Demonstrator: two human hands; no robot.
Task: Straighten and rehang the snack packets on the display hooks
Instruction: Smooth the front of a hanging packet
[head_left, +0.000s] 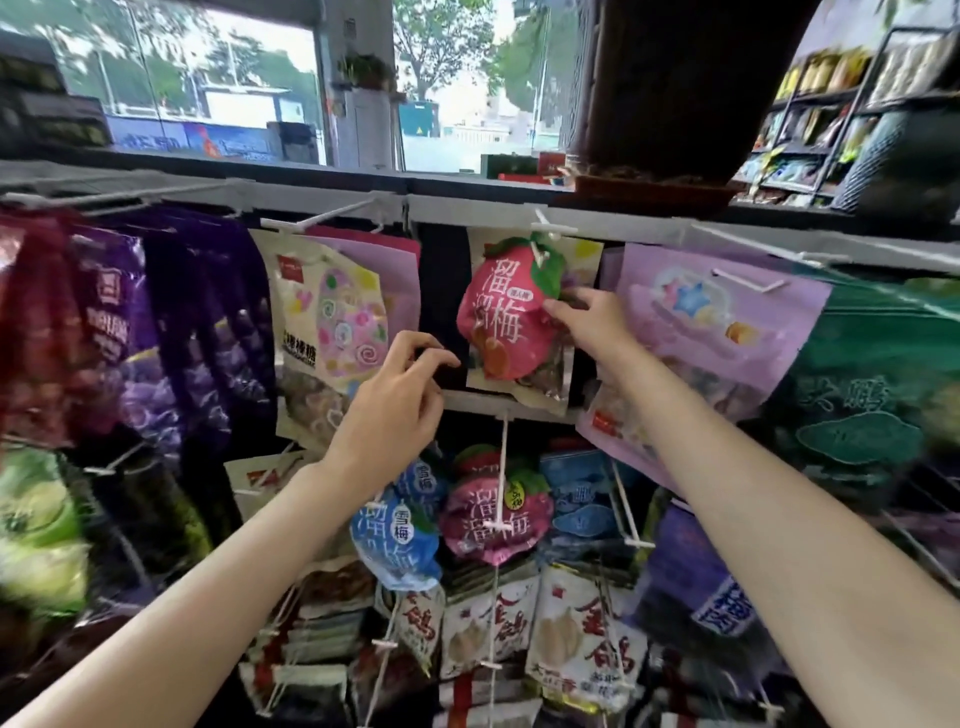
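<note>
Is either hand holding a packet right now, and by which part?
The right hand pinches the pink plum packet at its right edge. The left hand holds nothing.

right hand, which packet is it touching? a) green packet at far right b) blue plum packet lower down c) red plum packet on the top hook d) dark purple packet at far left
c: the right hand has its fingertips on the right edge of the red plum packet.
</note>
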